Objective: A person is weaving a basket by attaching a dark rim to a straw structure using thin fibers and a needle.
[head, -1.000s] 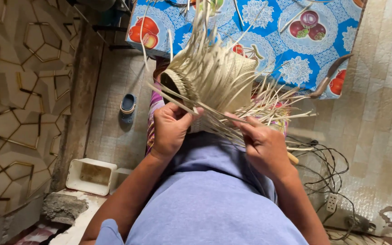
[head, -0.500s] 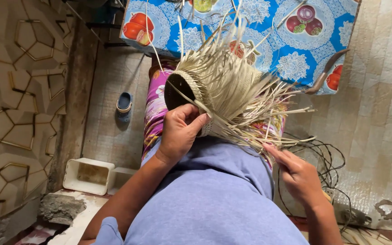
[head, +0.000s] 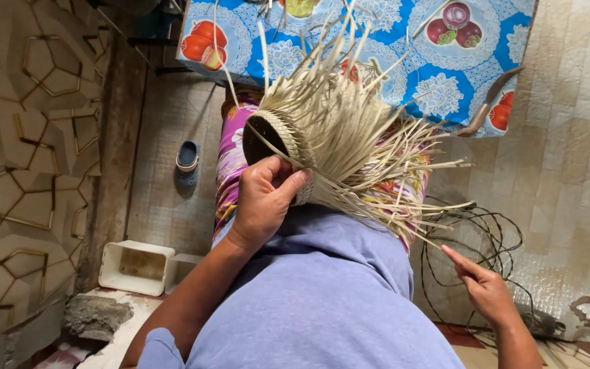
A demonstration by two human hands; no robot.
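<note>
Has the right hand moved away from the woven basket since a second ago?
Yes. The right hand has left the woven basket and dropped out to the side, now over the dark wires on the floor.

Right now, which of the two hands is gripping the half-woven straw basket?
The left hand grips the pale half-woven straw basket at its dark open rim. The right hand is apart from it, lower down, near the loose strand tips.

Blue slipper [head: 187, 156], white tub [head: 135, 266], cables [head: 486, 232]

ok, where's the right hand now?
Head view, lower right: the right hand is off the half-woven basket, empty and low beside the black wire coils on the floor.
</note>
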